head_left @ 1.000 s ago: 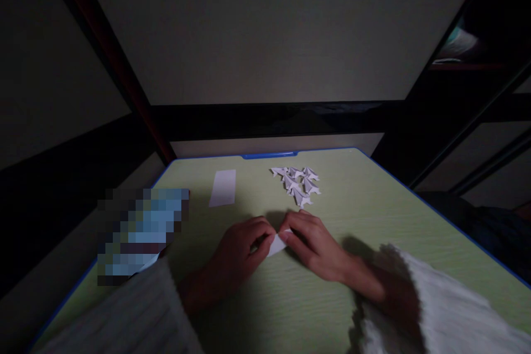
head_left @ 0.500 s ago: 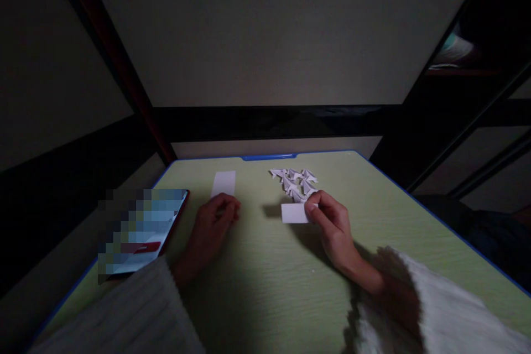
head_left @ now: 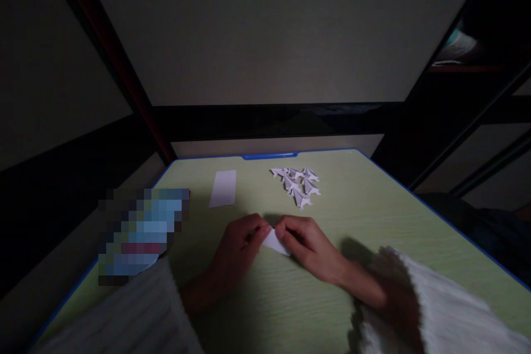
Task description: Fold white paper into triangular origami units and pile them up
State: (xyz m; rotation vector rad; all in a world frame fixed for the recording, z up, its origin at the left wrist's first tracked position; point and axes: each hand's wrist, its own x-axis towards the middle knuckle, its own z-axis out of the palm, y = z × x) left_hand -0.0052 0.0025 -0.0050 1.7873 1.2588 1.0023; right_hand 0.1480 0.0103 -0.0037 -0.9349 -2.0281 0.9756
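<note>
A small white paper slip [head_left: 275,241] lies partly folded between my two hands on the pale green table [head_left: 290,298]. My left hand [head_left: 237,251] pinches its left end with curled fingers. My right hand [head_left: 312,246] pinches its right side, fingers closed over it. Both wrists wear pale knitted sleeves. Beyond my hands sits a cluster of several small folded white paper pieces [head_left: 297,183]. A flat white paper strip [head_left: 223,188] lies further left, apart from both hands.
A blurred-out flat object [head_left: 141,232] rests at the table's left edge. The table has a blue rim [head_left: 269,155]. Dark beams and a pale wall stand behind it; the room is dim.
Half a second ago my right hand held a flat slip near the folded pile and my left hand was by the strip. Both hands have come together nearer me on the slip.
</note>
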